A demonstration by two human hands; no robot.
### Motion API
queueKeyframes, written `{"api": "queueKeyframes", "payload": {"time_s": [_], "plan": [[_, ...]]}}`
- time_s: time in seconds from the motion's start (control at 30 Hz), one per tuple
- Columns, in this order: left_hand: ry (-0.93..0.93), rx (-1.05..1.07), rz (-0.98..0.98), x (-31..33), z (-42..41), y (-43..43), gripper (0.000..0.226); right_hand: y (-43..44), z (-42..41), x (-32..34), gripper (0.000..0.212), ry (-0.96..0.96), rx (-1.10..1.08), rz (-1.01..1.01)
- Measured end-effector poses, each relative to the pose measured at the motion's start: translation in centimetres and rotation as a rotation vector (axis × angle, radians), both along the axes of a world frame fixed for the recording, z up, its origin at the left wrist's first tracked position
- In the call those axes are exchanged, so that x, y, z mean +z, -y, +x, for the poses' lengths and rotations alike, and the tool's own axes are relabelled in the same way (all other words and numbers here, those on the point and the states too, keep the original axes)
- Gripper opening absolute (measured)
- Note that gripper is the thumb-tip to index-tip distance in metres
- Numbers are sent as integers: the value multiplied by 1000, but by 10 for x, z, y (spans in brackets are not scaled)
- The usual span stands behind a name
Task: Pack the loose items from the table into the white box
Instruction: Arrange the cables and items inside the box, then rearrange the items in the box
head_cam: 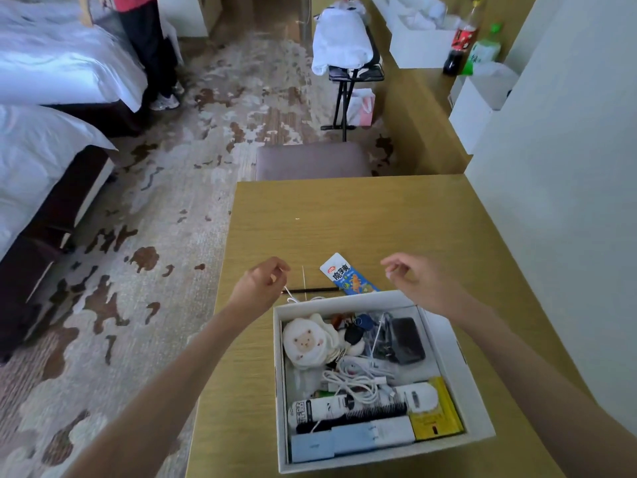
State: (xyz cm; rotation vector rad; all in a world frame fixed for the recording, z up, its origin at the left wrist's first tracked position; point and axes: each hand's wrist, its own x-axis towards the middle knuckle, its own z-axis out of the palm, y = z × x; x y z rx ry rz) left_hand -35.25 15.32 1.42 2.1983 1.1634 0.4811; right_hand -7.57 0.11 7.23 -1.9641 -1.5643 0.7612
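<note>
- Already the tabletop is carrying little besides the white box, which is sitting open near its front edge.
- Inside the white box a sheep plush, a black case, white cables, a black comb and a yellow packet are lying packed close together, so most of the packing looks done.
- Just behind the white box's far left corner the left hand is hovering, its fingers curling together and seemingly pinching a thin white cord.
- Behind the far right corner the right hand is hanging in the air; its fingers are curling loosely, and I cannot tell whether they are gripping anything.
- Against the white box's far wall, between the hands, a snack packet is lying flat, not yet packed.
- Left of it, just behind that far wall, a black stick is lying loose.
- The white cord is trailing toward the far left corner; these three items seem to be all that is waiting to go in.
</note>
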Motion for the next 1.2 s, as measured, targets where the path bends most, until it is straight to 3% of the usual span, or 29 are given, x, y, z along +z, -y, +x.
{"api": "queueKeyframes", "payload": {"time_s": [0.17,0.33,0.47,0.57,0.67,0.83,0.9,1.0,1.1,1.2], "plan": [[-185,-139,-41,-37,10,-25,21,-48,-2,-28,25,-11,87,-97],[-449,-455,14,-54,18,-34,24,-97,-13,-69,29,42,267,-312],[-588,-536,-11,-63,24,-38,29,-131,-18,-95,30,146,404,-401],[-619,-600,144,-69,31,-37,31,-151,-26,-112,27,274,500,-438],[-621,-613,232,-76,37,-35,26,-163,-35,-123,8,377,625,-442],[-407,-474,124,-78,24,-34,27,-167,-40,-128,2,491,726,-374],[-304,-334,-5,-73,18,-32,28,-168,-36,-126,3,407,656,-386],[-209,-174,-233,-54,12,-32,21,-166,-28,-118,10,135,403,-415],[-34,-124,-401,-28,9,-29,15,-155,-23,-100,5,-166,139,-271],[91,-136,-416,0,4,-16,22,-133,-22,-74,19,-415,-58,-126]]}}
